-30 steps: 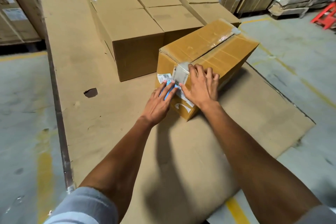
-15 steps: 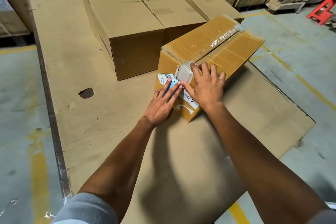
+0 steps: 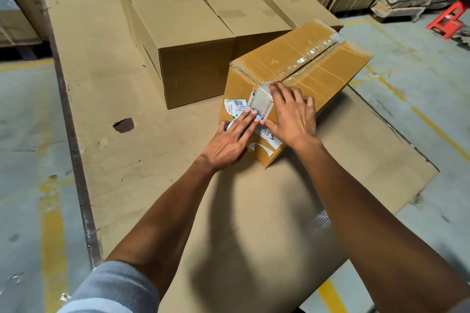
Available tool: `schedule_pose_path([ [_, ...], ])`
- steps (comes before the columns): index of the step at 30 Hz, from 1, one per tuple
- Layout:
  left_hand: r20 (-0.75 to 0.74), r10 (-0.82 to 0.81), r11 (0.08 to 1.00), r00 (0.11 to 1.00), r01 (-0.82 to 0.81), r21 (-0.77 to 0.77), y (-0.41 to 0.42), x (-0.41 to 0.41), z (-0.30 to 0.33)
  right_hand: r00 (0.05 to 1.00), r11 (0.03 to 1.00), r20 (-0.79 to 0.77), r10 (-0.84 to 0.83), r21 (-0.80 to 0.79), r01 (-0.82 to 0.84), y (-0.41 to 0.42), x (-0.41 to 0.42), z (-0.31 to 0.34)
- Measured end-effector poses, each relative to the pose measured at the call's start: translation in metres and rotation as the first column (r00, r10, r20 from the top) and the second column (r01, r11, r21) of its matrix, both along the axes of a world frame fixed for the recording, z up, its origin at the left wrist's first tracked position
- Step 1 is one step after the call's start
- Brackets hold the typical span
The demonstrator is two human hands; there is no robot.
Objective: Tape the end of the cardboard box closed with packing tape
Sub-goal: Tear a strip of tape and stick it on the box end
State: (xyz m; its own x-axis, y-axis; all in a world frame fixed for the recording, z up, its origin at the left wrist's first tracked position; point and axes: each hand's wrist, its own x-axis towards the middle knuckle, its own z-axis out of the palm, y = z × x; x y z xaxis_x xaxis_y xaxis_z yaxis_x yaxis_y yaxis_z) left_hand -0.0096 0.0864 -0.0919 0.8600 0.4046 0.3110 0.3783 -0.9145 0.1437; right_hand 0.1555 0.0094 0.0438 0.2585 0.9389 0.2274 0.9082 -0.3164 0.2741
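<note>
Both hands lie flat on the box point(image 3: 300, 63) end; left hand point(image 3: 232, 141) fingers straight over the labels point(image 3: 236, 105); right hand point(image 3: 292, 114) spread, pressing the tape point(image 3: 262, 100).

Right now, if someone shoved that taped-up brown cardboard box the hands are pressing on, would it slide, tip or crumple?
The taped brown cardboard box would probably slide rather than tip: it lies long and low on the flat cardboard sheet. Its dented near corner hints the walls give a little. Weight is unclear, though it sits steady under the left hand and right hand.
</note>
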Motion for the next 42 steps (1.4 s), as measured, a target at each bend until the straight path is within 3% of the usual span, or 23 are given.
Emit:
schedule_pose_path([
  [12,0.047,-0.024,1.0,0.999,0.024,0.012,0.003,-0.006,0.002,0.999,0.999,0.011,-0.034,-0.003,0.034,0.001,-0.008,-0.001],
  [28,0.103,-0.008,0.993,0.995,0.02,-0.116,0.011,0.002,0.003,0.999,0.999,0.032,-0.031,0.023,0.031,-0.003,-0.016,0.006],
  [35,-0.06,-0.081,0.98,0.995,0.068,-0.189,-0.018,-0.005,-0.025,0.998,0.999,0.044,-0.041,0.01,0.041,0.003,-0.015,0.004],
  [42,-0.018,0.022,0.993,1.0,-0.024,-0.117,-0.01,-0.013,-0.004,0.998,1.0,0.062,-0.022,-0.001,0.022,0.002,-0.006,-0.002],
])
